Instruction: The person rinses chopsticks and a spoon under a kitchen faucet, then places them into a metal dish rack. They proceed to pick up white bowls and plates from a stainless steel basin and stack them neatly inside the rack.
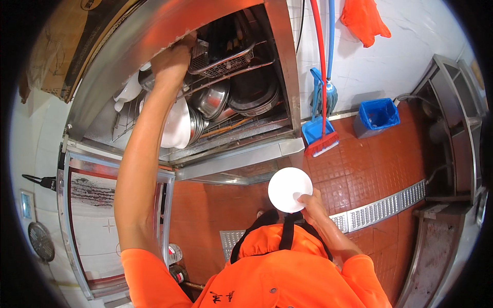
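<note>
My right hand (312, 203) grips the rim of a white round dish (287, 188) in front of my body, thumb over its edge; whether it is a plate or a shallow bowl, I cannot tell. My left arm stretches up into an open metal cabinet with wire racks. There my left hand (173, 60) is beside a wire basket (226, 62) holding dark, long items, and its fingertips are hidden. Below it on the rack stand white dishes (176, 123), a steel bowl (211, 100) and dark oval trays (254, 95). A white spoon-like piece (127, 92) lies left of my forearm.
The cabinet door (97, 220) hangs open at the left. A red broom (322, 143), a blue dustpan (312, 128) and a blue-lined bin (379, 117) stand by the wall. A metal drain grate (385, 209) crosses the red tiled floor. Metal shelving (452, 123) is at the right.
</note>
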